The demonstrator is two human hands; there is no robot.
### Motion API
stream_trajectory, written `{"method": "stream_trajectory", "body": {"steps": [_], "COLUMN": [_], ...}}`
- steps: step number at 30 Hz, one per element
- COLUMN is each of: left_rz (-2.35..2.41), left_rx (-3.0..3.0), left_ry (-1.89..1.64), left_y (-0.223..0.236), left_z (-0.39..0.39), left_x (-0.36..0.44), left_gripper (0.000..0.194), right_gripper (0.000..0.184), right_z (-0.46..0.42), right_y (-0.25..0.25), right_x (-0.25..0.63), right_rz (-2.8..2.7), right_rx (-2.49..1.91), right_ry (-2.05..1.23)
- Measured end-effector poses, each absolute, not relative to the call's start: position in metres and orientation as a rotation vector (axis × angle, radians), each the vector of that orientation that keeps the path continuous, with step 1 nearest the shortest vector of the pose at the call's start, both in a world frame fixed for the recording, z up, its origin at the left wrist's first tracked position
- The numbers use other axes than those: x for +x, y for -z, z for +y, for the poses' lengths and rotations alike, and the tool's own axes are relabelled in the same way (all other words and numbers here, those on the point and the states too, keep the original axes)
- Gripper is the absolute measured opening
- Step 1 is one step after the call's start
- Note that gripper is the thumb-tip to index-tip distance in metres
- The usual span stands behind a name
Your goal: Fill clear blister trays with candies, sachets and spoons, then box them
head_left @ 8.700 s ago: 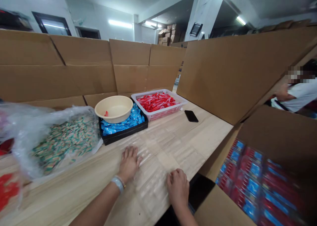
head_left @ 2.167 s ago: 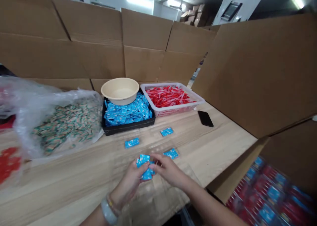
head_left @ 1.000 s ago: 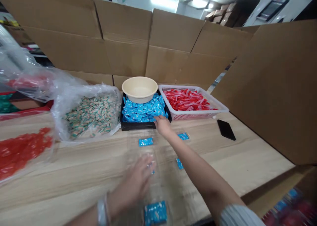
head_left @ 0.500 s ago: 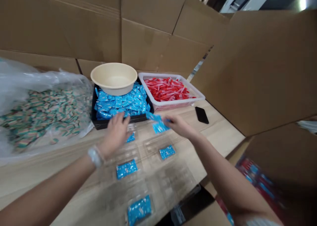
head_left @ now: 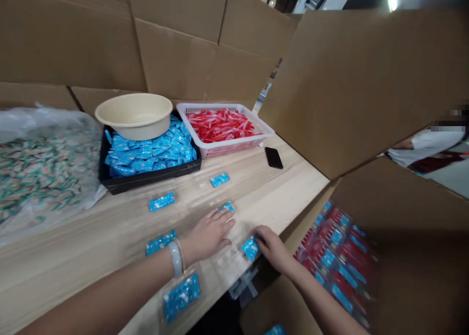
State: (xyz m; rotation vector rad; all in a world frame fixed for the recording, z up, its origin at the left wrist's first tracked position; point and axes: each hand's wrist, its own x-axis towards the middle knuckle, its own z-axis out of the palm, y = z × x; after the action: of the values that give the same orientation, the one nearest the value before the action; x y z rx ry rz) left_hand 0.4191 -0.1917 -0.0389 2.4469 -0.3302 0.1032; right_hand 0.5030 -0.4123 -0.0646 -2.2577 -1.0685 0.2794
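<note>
Near the table's front edge my right hand (head_left: 271,247) pinches a small blue packet (head_left: 250,248) over a clear plastic tray (head_left: 229,265). My left hand (head_left: 209,233) lies stretched out with its fingers apart, over the clear tray behind, and partly covers another blue packet (head_left: 227,207). Around them, more clear trays each hold one packet: a far packet (head_left: 220,179), a packet at the left (head_left: 161,201), a packet behind my left wrist (head_left: 160,242) and a near packet (head_left: 182,296).
A black tray (head_left: 150,172) of blue packets stands at the back under a cream basin (head_left: 135,117). Beside it are a white basket (head_left: 234,146) of red-and-pink sticks and a black phone (head_left: 273,157). Left, a plastic bag (head_left: 44,173) holds small wrapped pieces. Filled packs (head_left: 337,256) lie in a carton at right.
My right hand has come from the far trays to the near one with a blue packet. My left hand has moved right and nearer. A packet now lies in the far right tray; the view has turned right.
</note>
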Motion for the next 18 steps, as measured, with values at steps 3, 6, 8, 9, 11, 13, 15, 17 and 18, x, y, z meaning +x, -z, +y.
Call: {"method": "stream_trajectory", "body": {"steps": [3, 6, 8, 9, 11, 13, 15, 17, 18], "left_rz": [-0.347, -0.374, -0.402, -0.407, -0.401, -0.387, -0.392, -0.428, -0.452], "left_rx": [2.524, 2.596, 2.621, 2.631, 2.657, 2.697, 2.740, 2.788, 2.815], "left_ry": [-0.002, 0.042, 0.045, 0.045, 0.039, 0.045, 0.065, 0.082, 0.076], "left_y": [0.053, 0.062, 0.062, 0.060, 0.057, 0.055, 0.054, 0.053, 0.053], "left_z": [-0.201, -0.202, -0.201, -0.201, -0.201, -0.200, -0.199, -0.197, -0.197], "left_x": [0.420, 0.424, 0.428, 0.429, 0.432, 0.434, 0.436, 0.438, 0.439], "left_gripper": [0.053, 0.061, 0.062, 0.062, 0.063, 0.064, 0.065, 0.065, 0.066], "right_gripper": [0.015, 0.012, 0.010, 0.011, 0.019, 0.026, 0.027, 0.028, 0.029], "right_z": [-0.420, -0.426, -0.426, -0.426, -0.429, -0.436, -0.446, -0.450, -0.448], "right_y": [0.060, 0.059, 0.063, 0.066, 0.073, 0.077, 0.077, 0.075, 0.073], "right_x": [0.502, 0.495, 0.488, 0.484, 0.477, 0.472, 0.470, 0.476, 0.483], "right_rz": [-1.109, -1.157, -1.158, -1.144, -1.055, -0.929, -0.853, -0.844, -0.856], "right_rx": [-2.242, -2.315, -2.418, -2.463, -2.514, -2.506, -2.459, -2.394, -2.359], "right_ry": [-0.316, -0.320, -0.214, -0.132, 0.067, 0.222, 0.274, 0.275, 0.276]}}
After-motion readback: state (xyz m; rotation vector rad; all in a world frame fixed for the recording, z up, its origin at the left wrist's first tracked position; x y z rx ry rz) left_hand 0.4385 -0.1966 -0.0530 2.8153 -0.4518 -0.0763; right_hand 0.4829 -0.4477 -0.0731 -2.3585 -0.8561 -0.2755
